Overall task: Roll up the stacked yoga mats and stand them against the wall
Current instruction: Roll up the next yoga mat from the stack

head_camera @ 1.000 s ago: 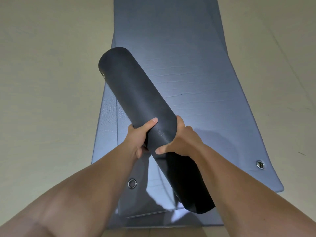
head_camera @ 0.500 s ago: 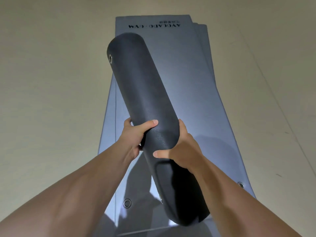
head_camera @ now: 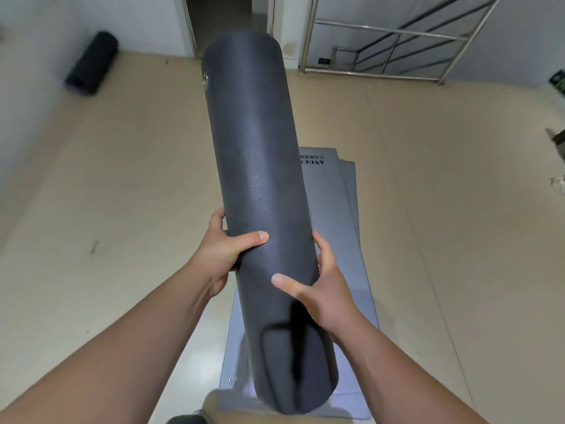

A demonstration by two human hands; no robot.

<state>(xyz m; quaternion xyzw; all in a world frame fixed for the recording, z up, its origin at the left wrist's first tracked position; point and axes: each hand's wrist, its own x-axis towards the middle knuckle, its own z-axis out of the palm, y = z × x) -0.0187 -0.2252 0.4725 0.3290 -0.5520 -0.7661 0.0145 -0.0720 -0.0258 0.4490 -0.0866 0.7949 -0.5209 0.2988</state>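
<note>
The beige floor runs to a pale wall where one rolled mat already leans, so this one likely belongs beside it. Flat grey mats lie stacked below. The dark rolled mat is held upright and tilted in the air, left hand and right hand clamped around its lower half; keep squeezing so the loose end stays wound

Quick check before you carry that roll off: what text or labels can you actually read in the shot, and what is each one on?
"AVOCA", upside down and cut off by the rolled mat: printed on the top flat mat.
Smaller line above it on the same mat: too small to read.
Dark plate at the right edge: blurred, unreadable.
</note>
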